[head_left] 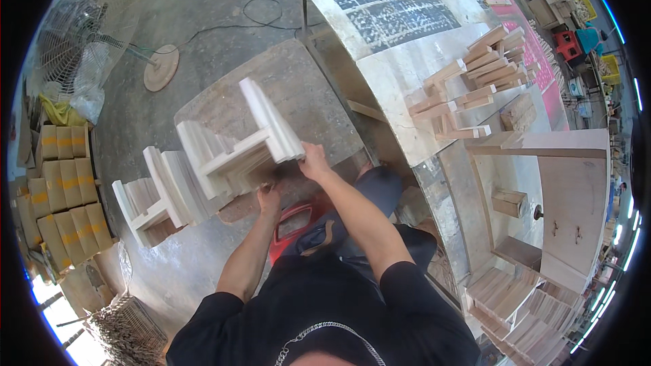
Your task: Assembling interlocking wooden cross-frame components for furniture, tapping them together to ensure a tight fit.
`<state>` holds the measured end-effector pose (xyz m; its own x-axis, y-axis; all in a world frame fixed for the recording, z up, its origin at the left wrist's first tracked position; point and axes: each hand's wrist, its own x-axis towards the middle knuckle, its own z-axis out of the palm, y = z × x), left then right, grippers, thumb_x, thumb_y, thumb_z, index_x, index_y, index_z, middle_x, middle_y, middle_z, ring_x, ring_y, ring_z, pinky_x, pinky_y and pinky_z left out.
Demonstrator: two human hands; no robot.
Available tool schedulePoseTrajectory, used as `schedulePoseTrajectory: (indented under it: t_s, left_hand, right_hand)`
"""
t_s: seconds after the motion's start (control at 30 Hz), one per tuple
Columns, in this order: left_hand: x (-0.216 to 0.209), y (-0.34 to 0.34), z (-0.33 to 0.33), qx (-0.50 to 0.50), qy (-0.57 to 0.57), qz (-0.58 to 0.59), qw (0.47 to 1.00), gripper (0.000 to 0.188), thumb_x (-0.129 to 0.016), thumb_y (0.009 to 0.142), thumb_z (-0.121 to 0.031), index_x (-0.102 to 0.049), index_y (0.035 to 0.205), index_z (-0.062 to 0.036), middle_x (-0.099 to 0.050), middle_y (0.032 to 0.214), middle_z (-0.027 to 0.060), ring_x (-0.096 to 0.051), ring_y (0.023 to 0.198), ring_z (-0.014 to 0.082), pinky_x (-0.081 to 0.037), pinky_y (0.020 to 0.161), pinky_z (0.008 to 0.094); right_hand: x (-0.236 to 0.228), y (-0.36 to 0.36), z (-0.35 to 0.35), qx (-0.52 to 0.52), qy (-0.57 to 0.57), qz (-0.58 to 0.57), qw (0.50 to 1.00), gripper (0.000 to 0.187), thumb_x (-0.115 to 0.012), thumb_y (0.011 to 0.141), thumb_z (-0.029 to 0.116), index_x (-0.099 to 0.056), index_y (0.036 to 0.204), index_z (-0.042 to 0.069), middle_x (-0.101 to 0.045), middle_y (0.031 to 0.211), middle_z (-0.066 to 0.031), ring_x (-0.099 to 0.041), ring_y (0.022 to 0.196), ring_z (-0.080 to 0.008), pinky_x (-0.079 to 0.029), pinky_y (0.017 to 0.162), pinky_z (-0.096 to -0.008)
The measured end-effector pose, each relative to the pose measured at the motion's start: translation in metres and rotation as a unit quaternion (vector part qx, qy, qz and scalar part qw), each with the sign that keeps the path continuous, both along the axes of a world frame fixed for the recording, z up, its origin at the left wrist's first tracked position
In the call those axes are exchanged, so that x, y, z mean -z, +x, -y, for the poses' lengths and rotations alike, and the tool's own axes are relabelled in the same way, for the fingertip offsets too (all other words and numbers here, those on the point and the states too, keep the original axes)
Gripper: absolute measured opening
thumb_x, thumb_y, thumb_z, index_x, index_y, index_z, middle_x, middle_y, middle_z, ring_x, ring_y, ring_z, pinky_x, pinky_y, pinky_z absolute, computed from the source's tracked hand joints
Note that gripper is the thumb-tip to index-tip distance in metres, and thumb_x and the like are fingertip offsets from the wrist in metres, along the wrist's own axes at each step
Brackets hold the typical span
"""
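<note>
Pale wooden H-shaped frames (237,151) stand in a stack over the low brown board, partly smeared by motion. My right hand (313,161) is closed round the near end of one long leg of this stack. Just below the stack's shaded underside, my left hand (269,196) has its fingers curled; what they hold is hidden in the dark blur. A second stack of similar frames (163,193) stands beside it on the left. Part of a red plastic stool (293,222) shows between my forearms.
The low brown board (308,88) lies beneath the stack. A worktable (386,68) on my right carries loose wooden sticks (481,68) and a wooden box-like frame (573,196). At far left stand a floor fan (88,34) and stacked cartons (68,176); a cable (224,27) crosses the floor.
</note>
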<state>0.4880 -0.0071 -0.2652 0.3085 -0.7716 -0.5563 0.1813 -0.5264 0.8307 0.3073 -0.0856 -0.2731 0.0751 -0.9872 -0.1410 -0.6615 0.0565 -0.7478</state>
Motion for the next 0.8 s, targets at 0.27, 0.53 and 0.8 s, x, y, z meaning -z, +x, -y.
schedulePoseTrajectory:
  t_s: [0.27, 0.53, 0.8]
  left_hand:
    - [0.029, -0.067, 0.034, 0.192, 0.045, 0.071, 0.978, 0.043, -0.076, 0.082, -0.009, -0.062, 0.123, -0.0013, -0.071, 0.110, 0.0118, -0.066, 0.099, 0.0188, -0.053, 0.082, 0.0369]
    - [-0.013, -0.097, 0.050, 0.251, 0.031, 0.061, 0.965, 0.067, -0.078, 0.079, -0.011, -0.050, 0.138, -0.0021, -0.066, 0.129, 0.0173, -0.065, 0.118, 0.0271, -0.052, 0.094, 0.0393]
    - [-0.148, -0.053, 0.021, 0.363, -0.202, 0.290, 0.862, 0.026, -0.067, 0.085, -0.004, -0.068, 0.110, 0.0000, -0.070, 0.094, 0.0205, -0.069, 0.094, 0.0404, -0.054, 0.089, 0.0444]
  right_hand:
    - [-0.004, -0.094, 0.015, 0.052, -0.076, -0.035, 0.995, 0.032, -0.074, 0.076, 0.009, -0.069, 0.108, 0.004, -0.070, 0.102, -0.0239, -0.065, 0.101, -0.0456, -0.051, 0.090, -0.0520]
    - [0.004, -0.135, 0.011, 0.073, -0.061, -0.017, 0.995, 0.032, -0.081, 0.073, 0.013, -0.069, 0.098, -0.002, -0.070, 0.093, -0.0255, -0.068, 0.096, -0.0445, -0.056, 0.080, -0.0507]
    - [-0.077, -0.130, -0.048, 0.059, 0.020, -0.105, 0.993, 0.055, -0.081, 0.079, 0.020, -0.061, 0.125, -0.002, -0.067, 0.112, -0.0241, -0.066, 0.110, -0.0381, -0.053, 0.092, -0.0473]
